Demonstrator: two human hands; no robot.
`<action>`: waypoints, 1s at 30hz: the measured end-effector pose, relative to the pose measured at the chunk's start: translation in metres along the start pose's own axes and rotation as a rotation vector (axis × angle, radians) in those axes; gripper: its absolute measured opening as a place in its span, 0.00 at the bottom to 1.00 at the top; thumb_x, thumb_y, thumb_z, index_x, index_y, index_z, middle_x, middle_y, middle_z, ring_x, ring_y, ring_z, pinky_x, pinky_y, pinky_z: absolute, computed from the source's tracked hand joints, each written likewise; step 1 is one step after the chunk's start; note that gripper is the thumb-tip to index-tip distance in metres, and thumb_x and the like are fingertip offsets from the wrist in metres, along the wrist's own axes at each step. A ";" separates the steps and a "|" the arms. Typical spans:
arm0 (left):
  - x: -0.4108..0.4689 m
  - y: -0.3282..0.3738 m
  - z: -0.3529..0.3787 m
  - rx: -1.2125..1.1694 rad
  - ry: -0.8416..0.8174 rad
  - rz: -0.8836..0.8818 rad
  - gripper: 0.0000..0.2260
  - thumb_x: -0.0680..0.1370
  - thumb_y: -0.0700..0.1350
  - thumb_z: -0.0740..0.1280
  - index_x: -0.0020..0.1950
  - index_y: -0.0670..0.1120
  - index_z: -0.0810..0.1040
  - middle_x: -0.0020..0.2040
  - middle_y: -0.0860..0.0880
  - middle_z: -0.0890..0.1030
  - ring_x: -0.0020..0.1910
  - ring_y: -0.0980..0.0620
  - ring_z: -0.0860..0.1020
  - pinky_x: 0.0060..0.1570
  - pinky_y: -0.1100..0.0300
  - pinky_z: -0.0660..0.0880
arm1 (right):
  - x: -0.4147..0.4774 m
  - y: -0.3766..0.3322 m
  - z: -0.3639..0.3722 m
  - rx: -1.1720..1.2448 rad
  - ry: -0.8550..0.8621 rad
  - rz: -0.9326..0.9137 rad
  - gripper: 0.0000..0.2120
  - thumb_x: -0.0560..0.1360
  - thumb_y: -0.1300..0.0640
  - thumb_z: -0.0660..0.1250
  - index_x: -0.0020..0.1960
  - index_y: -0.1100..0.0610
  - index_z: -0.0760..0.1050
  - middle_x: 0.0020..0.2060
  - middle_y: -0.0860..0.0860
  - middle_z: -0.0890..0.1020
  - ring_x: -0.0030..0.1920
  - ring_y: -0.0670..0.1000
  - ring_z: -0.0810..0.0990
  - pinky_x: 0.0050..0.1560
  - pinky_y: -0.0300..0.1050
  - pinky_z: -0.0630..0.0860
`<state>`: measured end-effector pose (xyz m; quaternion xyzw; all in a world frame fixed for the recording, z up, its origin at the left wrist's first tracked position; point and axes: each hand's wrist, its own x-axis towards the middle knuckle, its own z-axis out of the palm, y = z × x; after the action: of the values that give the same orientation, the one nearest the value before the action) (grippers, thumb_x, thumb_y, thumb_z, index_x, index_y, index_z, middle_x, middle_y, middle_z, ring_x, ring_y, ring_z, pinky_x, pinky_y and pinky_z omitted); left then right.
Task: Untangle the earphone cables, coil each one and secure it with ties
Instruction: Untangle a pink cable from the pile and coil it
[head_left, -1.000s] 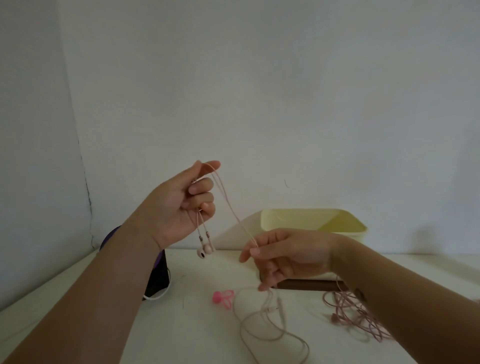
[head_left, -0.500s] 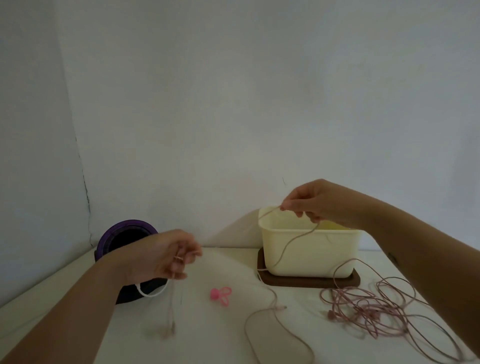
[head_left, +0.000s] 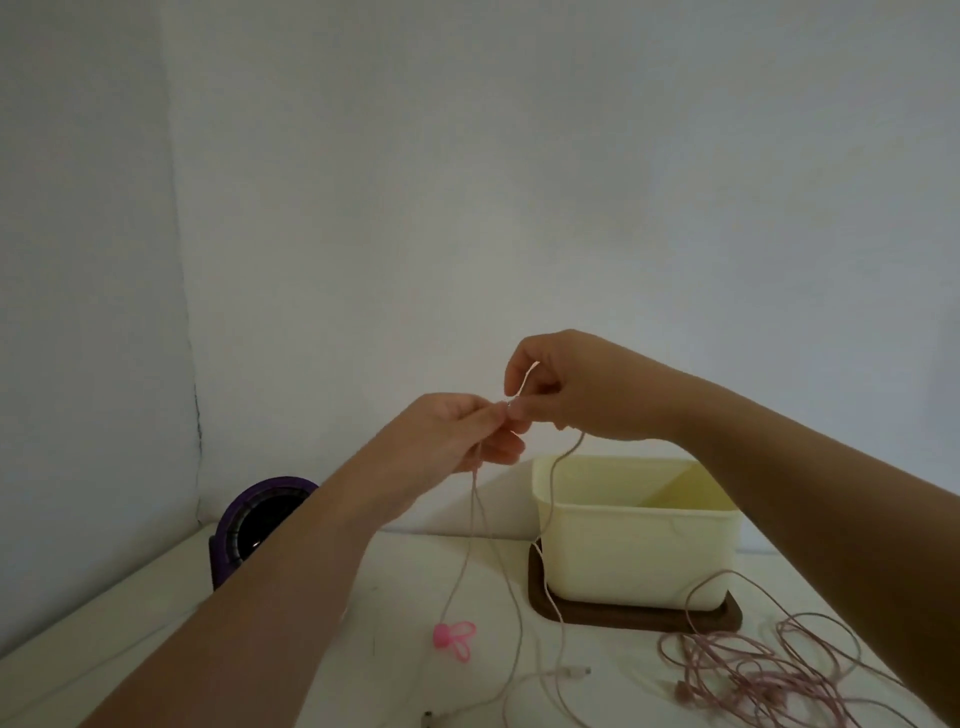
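Both hands are being held up together above the tabletop (head_left: 384, 665), fingertips nearly touching. The left hand (head_left: 452, 436) is pinching the pale earphone cable (head_left: 552, 483) between thumb and fingers, with two thin strands hanging from it down to the surface. The right hand (head_left: 576, 389) is pinching the same cable just beside it, a short bit poking up above its fingers and a longer strand trailing down past the front corner of the cream tub (head_left: 649, 561). That strand is running across the tub's brown base (head_left: 623, 618) and ending near a small plug (head_left: 579, 671).

To me it looks like she is finding a starting point for the coil, with tying not yet begun.

The loose strands are dangling right over the pink tie (head_left: 454, 638), so a quick pull could be dragging it off or snagging on it. The trailing length is also lying close to the second, tangled cable (head_left: 753, 680) heaped on the right. Winding too fast could be sweeping it into that pile and knotting the two together. The cord is thin and slippery-looking, and a light pinch may be letting the loops slide apart.
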<state>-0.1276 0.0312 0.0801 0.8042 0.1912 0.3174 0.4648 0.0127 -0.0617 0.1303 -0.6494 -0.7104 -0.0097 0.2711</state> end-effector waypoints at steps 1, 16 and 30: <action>0.003 0.007 0.000 -0.002 0.037 0.021 0.11 0.80 0.49 0.61 0.48 0.47 0.82 0.40 0.52 0.85 0.43 0.56 0.83 0.59 0.54 0.75 | 0.002 -0.003 -0.005 -0.025 0.033 -0.010 0.03 0.75 0.54 0.68 0.44 0.50 0.73 0.33 0.44 0.82 0.29 0.39 0.76 0.32 0.31 0.72; 0.022 0.073 -0.021 -0.024 0.057 0.118 0.05 0.77 0.43 0.67 0.49 0.43 0.80 0.41 0.50 0.85 0.42 0.54 0.83 0.53 0.55 0.79 | 0.012 -0.021 -0.068 -0.073 0.199 -0.137 0.02 0.72 0.59 0.71 0.44 0.53 0.81 0.38 0.46 0.84 0.38 0.40 0.81 0.44 0.34 0.77; 0.029 0.091 -0.022 -0.034 0.054 0.129 0.04 0.71 0.42 0.72 0.44 0.45 0.80 0.34 0.54 0.81 0.34 0.59 0.80 0.47 0.60 0.79 | 0.006 -0.028 -0.079 -0.073 0.285 -0.191 0.03 0.71 0.61 0.71 0.44 0.54 0.80 0.38 0.45 0.83 0.38 0.38 0.80 0.42 0.30 0.76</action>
<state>-0.1206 0.0175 0.1764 0.7980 0.1459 0.3716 0.4515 0.0161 -0.0898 0.2100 -0.5803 -0.7224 -0.1532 0.3433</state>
